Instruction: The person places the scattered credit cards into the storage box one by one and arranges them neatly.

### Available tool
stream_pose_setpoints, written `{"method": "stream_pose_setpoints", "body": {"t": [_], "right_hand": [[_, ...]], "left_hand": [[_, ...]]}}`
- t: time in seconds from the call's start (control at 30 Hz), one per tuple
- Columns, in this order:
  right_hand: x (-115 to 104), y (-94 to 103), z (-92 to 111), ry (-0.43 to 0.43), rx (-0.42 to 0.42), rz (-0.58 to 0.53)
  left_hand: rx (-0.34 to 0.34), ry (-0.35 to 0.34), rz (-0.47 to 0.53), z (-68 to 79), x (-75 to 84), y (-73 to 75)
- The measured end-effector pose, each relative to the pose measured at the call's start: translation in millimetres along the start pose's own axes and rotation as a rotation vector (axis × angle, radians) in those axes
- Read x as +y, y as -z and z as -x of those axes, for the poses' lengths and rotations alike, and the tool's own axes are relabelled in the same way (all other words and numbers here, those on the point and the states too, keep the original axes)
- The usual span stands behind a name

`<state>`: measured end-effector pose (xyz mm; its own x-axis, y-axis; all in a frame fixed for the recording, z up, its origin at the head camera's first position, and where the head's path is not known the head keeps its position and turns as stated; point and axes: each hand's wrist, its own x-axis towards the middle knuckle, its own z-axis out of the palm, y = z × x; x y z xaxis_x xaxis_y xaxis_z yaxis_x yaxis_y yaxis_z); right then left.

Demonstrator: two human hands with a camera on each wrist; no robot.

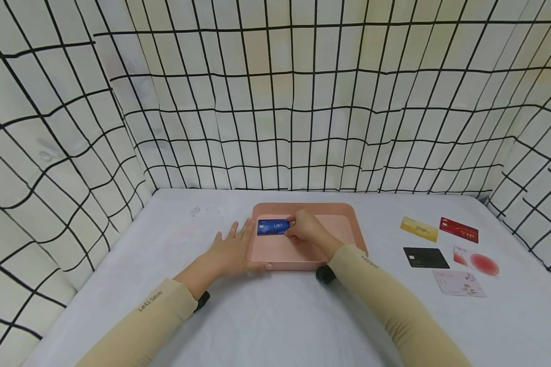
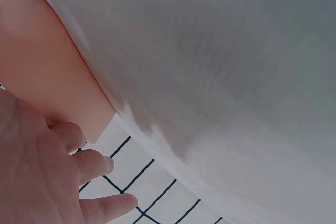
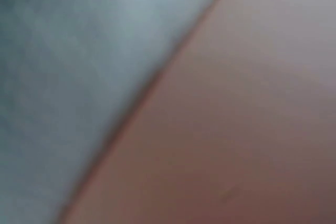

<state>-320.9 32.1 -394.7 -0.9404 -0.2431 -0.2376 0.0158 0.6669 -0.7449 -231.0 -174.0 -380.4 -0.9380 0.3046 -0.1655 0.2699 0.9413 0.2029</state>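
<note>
A pink tray (image 1: pixel 321 259) lies on the white-covered table, and a blue VIP card (image 1: pixel 272 227) is inside it at the left. My right hand (image 1: pixel 311 230) pinches the card's right end between thumb and fingers. Along the tray's left side my left hand (image 1: pixel 231 252) rests with its fingers spread, the thumb at the front rim. In the left wrist view, the left hand (image 2: pixel 47 171) touches the tray's wall (image 2: pixel 58 72). The right wrist view is blurred and shows the tray (image 3: pixel 220 129) but not the hand.
To the right of the tray lie several cards: a yellow card (image 1: pixel 419 229), a red VIP card (image 1: pixel 459 230), a black card (image 1: pixel 425 258), a white card with a red circle (image 1: pixel 477 261) and a pale pink card (image 1: pixel 459 283). Black netting (image 1: pixel 294 110) over white walls encloses the table.
</note>
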Motion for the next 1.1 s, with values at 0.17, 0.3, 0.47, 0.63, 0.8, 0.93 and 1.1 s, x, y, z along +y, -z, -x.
{"method": "stream_pose_setpoints", "body": {"t": [0.17, 0.3, 0.47, 0.63, 0.8, 0.93, 1.1], "right_hand": [[-0.8, -1.1, 0.1, 0.001, -0.002, 0.037], [-1.7, -1.7, 1.0, 0.001, -0.001, 0.073], [-2.0, -2.8, 0.8, 0.004, 0.002, 0.121], [0.0, -1.6, -0.3, 0.021, -0.007, 0.156], [1.7, -0.9, -0.7, 0.028, -0.006, 0.149], [3.0, -0.4, 0.7, 0.032, 0.005, 0.114], [3.3, -0.4, 3.6, 0.036, 0.021, 0.061]], "left_hand": [[0.001, -0.001, 0.005, 1.2, 0.6, 0.8], [0.003, -0.003, 0.008, 1.7, 0.7, 1.1], [0.004, -0.002, 0.013, 1.6, 0.5, 0.7], [-0.001, 0.003, 0.002, 0.4, -0.2, 0.1], [0.003, -0.003, -0.002, 0.1, -1.8, -0.7], [0.004, -0.004, 0.002, -0.4, -1.6, -1.1], [0.003, 0.0, 0.013, -0.5, -1.5, -0.9]]}}
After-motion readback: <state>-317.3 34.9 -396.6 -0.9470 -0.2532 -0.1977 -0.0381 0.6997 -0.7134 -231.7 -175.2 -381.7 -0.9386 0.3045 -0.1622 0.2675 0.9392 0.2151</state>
